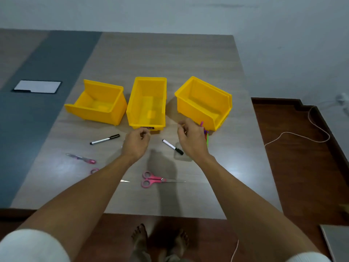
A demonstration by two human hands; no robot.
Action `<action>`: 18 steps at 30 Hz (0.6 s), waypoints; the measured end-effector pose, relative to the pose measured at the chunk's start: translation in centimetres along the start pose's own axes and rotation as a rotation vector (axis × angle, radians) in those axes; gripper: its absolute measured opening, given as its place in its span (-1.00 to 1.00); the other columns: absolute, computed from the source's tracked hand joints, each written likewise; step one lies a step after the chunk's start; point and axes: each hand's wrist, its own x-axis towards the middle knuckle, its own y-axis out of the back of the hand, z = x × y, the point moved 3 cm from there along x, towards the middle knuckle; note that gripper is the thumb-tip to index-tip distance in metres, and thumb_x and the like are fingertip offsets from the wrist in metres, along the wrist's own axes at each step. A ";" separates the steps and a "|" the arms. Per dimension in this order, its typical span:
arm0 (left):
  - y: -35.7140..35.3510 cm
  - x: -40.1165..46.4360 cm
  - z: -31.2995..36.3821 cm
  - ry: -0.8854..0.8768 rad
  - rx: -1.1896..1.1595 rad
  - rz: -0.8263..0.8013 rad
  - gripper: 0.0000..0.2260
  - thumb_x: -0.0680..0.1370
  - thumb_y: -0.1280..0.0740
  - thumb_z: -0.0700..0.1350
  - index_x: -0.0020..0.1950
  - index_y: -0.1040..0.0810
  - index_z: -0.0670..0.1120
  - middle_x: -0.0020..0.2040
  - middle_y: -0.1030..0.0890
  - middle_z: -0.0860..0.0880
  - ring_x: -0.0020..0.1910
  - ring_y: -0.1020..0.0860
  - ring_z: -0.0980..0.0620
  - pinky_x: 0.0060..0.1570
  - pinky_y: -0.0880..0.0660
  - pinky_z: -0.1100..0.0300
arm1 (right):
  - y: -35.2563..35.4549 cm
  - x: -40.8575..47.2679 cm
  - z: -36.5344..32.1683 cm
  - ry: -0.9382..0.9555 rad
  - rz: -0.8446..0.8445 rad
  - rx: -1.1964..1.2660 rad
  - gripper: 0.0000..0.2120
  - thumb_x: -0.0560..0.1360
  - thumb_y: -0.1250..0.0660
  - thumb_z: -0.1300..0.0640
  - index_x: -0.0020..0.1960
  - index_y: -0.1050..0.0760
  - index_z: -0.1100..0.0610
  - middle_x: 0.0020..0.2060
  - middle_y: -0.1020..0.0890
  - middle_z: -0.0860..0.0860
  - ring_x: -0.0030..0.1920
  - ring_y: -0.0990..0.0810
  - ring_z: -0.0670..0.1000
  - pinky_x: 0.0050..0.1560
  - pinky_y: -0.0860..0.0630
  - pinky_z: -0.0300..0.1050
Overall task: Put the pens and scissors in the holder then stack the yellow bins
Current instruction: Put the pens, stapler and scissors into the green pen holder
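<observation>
Hovering above the grey wood-grain worktop [170, 59], left hand [137, 141] and right hand [190, 138] hang loosely curled, each grip empty. Three yellow plastic bins [147, 103] sit unstacked; black-capped white marker pens [172, 147] and pink-handled scissors [151, 179] lie loose, within reach (holder mostly hidden behind the right hand).

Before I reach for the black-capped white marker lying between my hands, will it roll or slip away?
The white marker with the black cap looks round-barrelled and lies flat on the smooth, glossy grey wood-grain table, so a sideways nudge would probably roll it. It seems rigid and light. Its slim barrel may slip, so pinch it mid-barrel.
</observation>
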 end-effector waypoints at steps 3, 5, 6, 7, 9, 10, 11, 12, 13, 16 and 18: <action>2.9 -0.4 -3.3 0.100 0.084 0.028 -0.81 0.57 -0.33 -0.14 0.14 -0.65 -0.11 -0.03 -0.69 -0.06 -0.07 -0.66 -0.03 0.04 -0.59 0.08 | -3.6 -0.3 0.2 -0.049 -0.194 -0.039 -0.83 0.60 -0.28 0.22 0.13 -0.58 0.21 -0.13 -0.66 0.13 -0.15 -0.60 0.11 -0.16 -0.49 -0.06; 4.2 -0.4 -5.2 0.125 0.167 0.035 -0.80 0.54 -0.35 -0.16 0.13 -0.67 -0.11 0.04 -0.70 -0.10 0.05 -0.64 -0.11 0.11 -0.56 0.02 | -6.0 -0.4 0.8 -0.094 -0.306 -0.089 -0.77 0.60 -0.27 0.23 0.22 -0.57 0.22 0.04 -0.64 0.17 0.02 -0.62 0.16 0.03 -0.57 0.05; 4.7 -0.2 -5.9 0.132 0.205 0.022 -0.80 0.53 -0.36 -0.15 0.11 -0.68 -0.09 0.04 -0.71 -0.10 0.06 -0.64 -0.12 0.09 -0.56 0.02 | -7.1 -0.4 1.2 -0.118 -0.351 -0.131 -0.74 0.60 -0.27 0.22 0.26 -0.56 0.21 0.12 -0.62 0.18 0.10 -0.60 0.19 0.12 -0.57 0.12; 5.1 0.0 -6.8 0.142 0.238 -0.002 -0.79 0.51 -0.37 -0.14 0.11 -0.68 -0.06 0.05 -0.71 -0.10 0.05 -0.63 -0.13 0.07 -0.56 0.02 | -8.1 -0.4 1.6 -0.143 -0.388 -0.178 -0.71 0.60 -0.27 0.21 0.30 -0.54 0.22 0.19 -0.59 0.20 0.17 -0.58 0.22 0.19 -0.54 0.16; 5.6 0.5 -8.2 0.131 0.277 -0.052 -0.76 0.49 -0.38 -0.14 0.15 -0.66 -0.04 0.10 -0.69 -0.11 0.08 -0.62 -0.16 0.08 -0.55 0.00 | -9.7 -0.2 2.3 -0.181 -0.428 -0.263 -0.67 0.60 -0.28 0.22 0.35 -0.51 0.24 0.28 -0.55 0.24 0.27 -0.53 0.27 0.27 -0.49 0.18; 5.6 0.7 -8.7 0.096 0.290 -0.070 -0.73 0.49 -0.38 -0.16 0.18 -0.65 -0.07 0.15 -0.67 -0.14 0.12 -0.61 -0.18 0.12 -0.55 -0.02 | -10.2 -0.2 2.7 -0.183 -0.434 -0.302 -0.66 0.59 -0.27 0.24 0.35 -0.51 0.25 0.29 -0.54 0.25 0.28 -0.51 0.29 0.27 -0.48 0.18; 5.7 1.0 -9.1 0.058 0.308 -0.084 -0.70 0.48 -0.39 -0.18 0.22 -0.63 -0.10 0.19 -0.65 -0.16 0.17 -0.60 -0.21 0.17 -0.54 -0.04 | -10.8 -0.1 3.1 -0.176 -0.440 -0.347 -0.65 0.56 -0.26 0.27 0.34 -0.52 0.26 0.28 -0.54 0.27 0.26 -0.51 0.32 0.25 -0.48 0.18; 5.7 1.5 -9.6 0.023 0.323 -0.098 -0.66 0.47 -0.40 -0.21 0.25 -0.62 -0.14 0.23 -0.63 -0.18 0.22 -0.58 -0.22 0.20 -0.53 -0.05 | -11.4 -0.1 3.5 -0.166 -0.448 -0.403 -0.64 0.53 -0.25 0.29 0.32 -0.52 0.25 0.25 -0.55 0.27 0.24 -0.51 0.33 0.21 -0.49 0.17; 5.7 1.9 -10.0 -0.004 0.332 -0.118 -0.63 0.47 -0.40 -0.24 0.28 -0.59 -0.16 0.26 -0.61 -0.19 0.25 -0.56 -0.23 0.22 -0.52 -0.07 | -11.9 0.0 3.9 -0.162 -0.458 -0.466 -0.63 0.51 -0.24 0.30 0.30 -0.52 0.24 0.23 -0.56 0.27 0.21 -0.52 0.34 0.18 -0.49 0.14; 5.2 2.9 -10.9 -0.086 0.348 -0.214 -0.46 0.45 -0.36 -0.29 0.45 -0.47 -0.13 0.43 -0.51 -0.16 0.39 -0.46 -0.20 0.36 -0.43 -0.07 | -12.9 -0.2 4.8 -0.195 -0.462 -0.626 -0.60 0.52 -0.21 0.29 0.35 -0.47 0.17 0.22 -0.55 0.25 0.19 -0.50 0.32 0.16 -0.42 0.12; 4.7 3.2 -11.4 -0.134 0.377 -0.262 -0.41 0.46 -0.36 -0.31 0.51 -0.41 -0.15 0.49 -0.44 -0.16 0.46 -0.38 -0.18 0.46 -0.33 -0.01 | -13.3 -0.4 5.3 -0.228 -0.437 -0.702 -0.60 0.55 -0.20 0.28 0.37 -0.46 0.14 0.22 -0.54 0.23 0.21 -0.48 0.31 0.19 -0.40 0.12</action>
